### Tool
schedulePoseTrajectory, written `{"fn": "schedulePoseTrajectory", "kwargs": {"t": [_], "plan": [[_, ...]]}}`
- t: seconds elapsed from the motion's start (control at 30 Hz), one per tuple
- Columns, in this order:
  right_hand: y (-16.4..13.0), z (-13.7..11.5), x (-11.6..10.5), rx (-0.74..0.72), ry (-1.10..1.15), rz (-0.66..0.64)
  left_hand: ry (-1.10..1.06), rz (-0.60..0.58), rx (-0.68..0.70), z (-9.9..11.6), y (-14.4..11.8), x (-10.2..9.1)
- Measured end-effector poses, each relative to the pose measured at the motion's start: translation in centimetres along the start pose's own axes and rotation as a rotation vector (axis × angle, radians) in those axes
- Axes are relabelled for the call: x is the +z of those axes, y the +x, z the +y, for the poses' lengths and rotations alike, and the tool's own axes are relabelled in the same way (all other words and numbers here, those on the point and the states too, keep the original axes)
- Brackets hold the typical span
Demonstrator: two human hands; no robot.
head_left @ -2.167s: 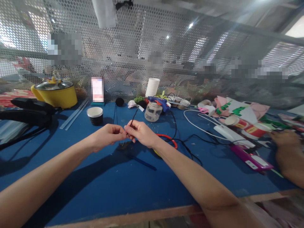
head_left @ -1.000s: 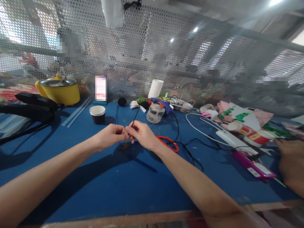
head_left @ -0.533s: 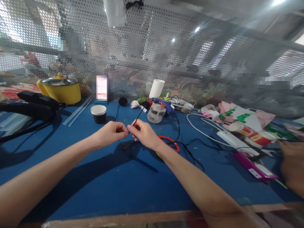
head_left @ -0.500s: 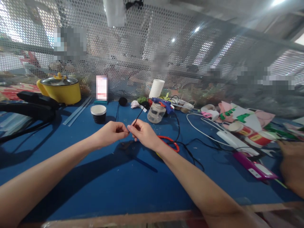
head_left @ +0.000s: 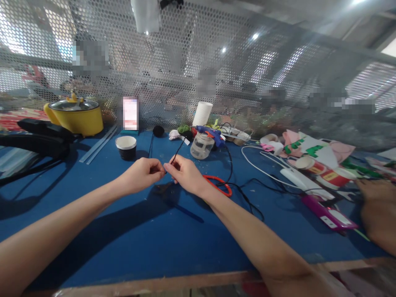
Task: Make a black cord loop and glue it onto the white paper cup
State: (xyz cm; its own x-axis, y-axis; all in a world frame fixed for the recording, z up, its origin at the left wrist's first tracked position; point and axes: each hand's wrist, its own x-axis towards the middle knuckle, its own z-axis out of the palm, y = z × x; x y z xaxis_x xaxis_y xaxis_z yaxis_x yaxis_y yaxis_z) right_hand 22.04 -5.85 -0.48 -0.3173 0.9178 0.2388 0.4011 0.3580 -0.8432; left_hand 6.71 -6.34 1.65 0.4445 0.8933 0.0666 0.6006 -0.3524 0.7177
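Both hands meet above the blue table (head_left: 130, 239), fingertips touching. The left hand (head_left: 140, 175) is curled, thumb and forefinger pinched on the lower end of a thin black strand (head_left: 177, 152). The right hand (head_left: 185, 174) is likewise pinched on the same strand, just beside the left fingertips. The strand is slender and stiff-looking and rises at a slant up and away from the right fingers. Its material cannot be told.

Just right of the right wrist lies a pair of scissors with red loop handles (head_left: 220, 184), flat on the table. A black cable (head_left: 244, 196) curves past them. Beyond the right hand stands a squat clear jar (head_left: 200, 146), with a blue glue gun (head_left: 210, 133) behind it and a ribbed white cylinder (head_left: 202, 114) farther back.

Beyond the left hand stands a small dark cup with a white rim (head_left: 126, 147). Far left of it sits a glossy yellow pot with a glass lid (head_left: 75, 116). A perforated metal screen (head_left: 173, 62) closes the far edge.

Well apart, at the right edge, another person's hand (head_left: 375, 208) rests near a flat magenta case (head_left: 328, 212).
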Motion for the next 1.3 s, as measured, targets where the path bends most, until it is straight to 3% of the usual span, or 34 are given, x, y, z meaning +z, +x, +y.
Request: {"fn": "schedulePoseTrajectory", "kwargs": {"t": [0.17,0.37,0.87,1.07,1.3], "plan": [[0.08,0.15,-0.03,0.017,0.161,-0.059,-0.130,0.021,-0.043,-0.21,0.02,0.40],[0.38,0.41,-0.69,0.037,0.493,-0.238,-0.484,-0.105,-0.139,0.07,-0.23,0.21],[-0.08,-0.32,-0.62,0.019,0.237,-0.134,-0.278,-0.080,-0.062,-0.06,-0.18,0.16],[-0.02,-0.15,-0.35,0.030,0.292,-0.112,-0.340,-0.097,-0.088,0.22,-0.28,0.18],[0.24,0.31,-0.52,0.009,0.451,-0.225,-0.432,-0.169,-0.158,0.59,-0.40,-0.10]]}}
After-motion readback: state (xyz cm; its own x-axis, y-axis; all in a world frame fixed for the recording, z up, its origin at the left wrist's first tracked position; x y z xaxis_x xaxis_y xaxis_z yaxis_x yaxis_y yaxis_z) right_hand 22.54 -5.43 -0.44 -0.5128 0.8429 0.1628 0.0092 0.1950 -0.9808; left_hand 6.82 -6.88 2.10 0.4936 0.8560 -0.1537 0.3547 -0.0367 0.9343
